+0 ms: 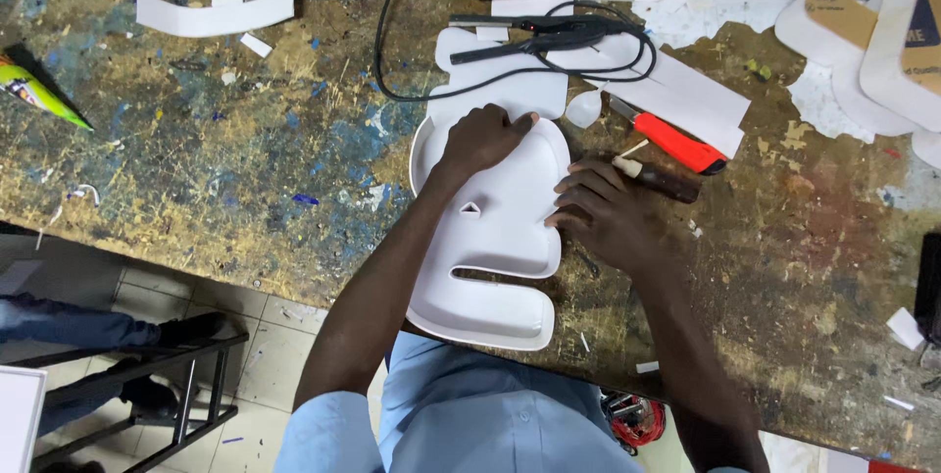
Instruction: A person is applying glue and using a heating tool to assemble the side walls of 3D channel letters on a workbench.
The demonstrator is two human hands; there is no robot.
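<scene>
Paint-stained workbench (245, 159) stands over pale tiled floor (265, 346).

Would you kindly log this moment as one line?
left hand: pressing white letter form | right hand: on its right edge | orange utility knife: on workbench

A worn, paint-spattered workbench (245, 159) carries a white moulded letter shape (490, 238) near its front edge. To the right lie an orange utility knife (671, 140) and a brown-handled tool (659, 179); farther back, black cable (549, 42) and white sheet offcuts (211, 14).
</scene>
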